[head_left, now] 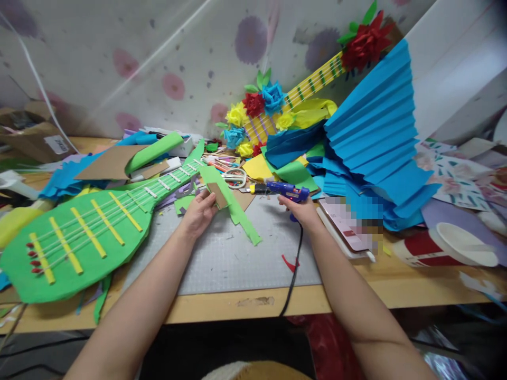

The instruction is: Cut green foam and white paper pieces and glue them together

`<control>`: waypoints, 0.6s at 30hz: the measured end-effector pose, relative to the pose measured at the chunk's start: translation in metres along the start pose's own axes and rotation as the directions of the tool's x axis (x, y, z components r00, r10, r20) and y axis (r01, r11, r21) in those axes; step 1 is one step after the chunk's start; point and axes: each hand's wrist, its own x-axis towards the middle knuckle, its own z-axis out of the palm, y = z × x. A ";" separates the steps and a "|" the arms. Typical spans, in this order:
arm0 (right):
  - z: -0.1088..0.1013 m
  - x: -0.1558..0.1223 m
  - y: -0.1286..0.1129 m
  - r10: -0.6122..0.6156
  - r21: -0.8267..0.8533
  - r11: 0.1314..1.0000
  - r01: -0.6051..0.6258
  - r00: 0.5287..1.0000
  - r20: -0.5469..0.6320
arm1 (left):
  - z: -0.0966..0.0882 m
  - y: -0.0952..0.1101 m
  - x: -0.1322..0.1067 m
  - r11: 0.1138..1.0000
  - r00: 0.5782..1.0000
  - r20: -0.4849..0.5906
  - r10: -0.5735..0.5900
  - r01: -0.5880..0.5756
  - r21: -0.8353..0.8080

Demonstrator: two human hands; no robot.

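My left hand (199,215) pinches a small brown cardboard piece (220,196) that lies against a long strip of green paper (236,207) with a ragged lower end. My right hand (303,210) is closed around a blue hot glue gun (285,189), its nozzle pointing left; the grip is partly hidden by the fingers. A black cord (293,279) runs down from it over the table edge. To the left lies a green paper-covered lute-like instrument (85,237) with yellow bars and white strings; its neck reaches close to the green strip.
A grey cutting mat (233,272) covers the table (194,311) in front of me, with a red scrap (290,263) on it. Behind are scissors (234,178), a flowered yellow instrument (259,126) and pleated blue paper (374,126). At right are a phone (344,224) and paper cup (430,248).
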 end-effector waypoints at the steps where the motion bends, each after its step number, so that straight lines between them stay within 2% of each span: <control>1: -0.003 0.004 0.005 -0.018 -0.078 0.997 0.016 1.000 -0.022 | 0.000 0.001 0.001 0.999 0.999 -0.005 0.035 -0.035 0.010; 4: -0.010 0.011 0.014 -0.064 -0.305 0.951 0.061 0.998 0.000 | -0.003 0.006 0.003 0.994 0.994 -0.034 0.107 -0.106 0.033; 6: -0.013 0.014 0.017 -0.041 -0.396 0.917 0.043 0.999 0.015 | -0.005 0.008 0.004 0.989 0.988 -0.047 0.145 -0.143 0.039; 9: -0.015 0.017 0.018 0.020 -0.451 0.893 -0.009 1.000 0.021 | -0.007 0.009 0.005 0.985 0.984 -0.041 0.174 -0.172 0.032; 12: -0.017 0.019 0.021 0.034 -0.438 0.899 -0.005 0.998 0.057 | -0.005 0.008 0.004 0.990 0.990 -0.026 0.139 -0.139 -0.002; 15: -0.026 0.018 0.019 -0.079 -0.371 0.925 0.087 0.996 0.038 | -0.002 0.008 0.001 0.998 0.998 0.022 0.058 -0.057 -0.026; 18: -0.034 0.013 0.000 -0.285 -0.290 0.927 0.237 0.949 -0.136 | 0.000 0.009 -0.003 1.000 0.998 0.065 -0.006 0.008 -0.031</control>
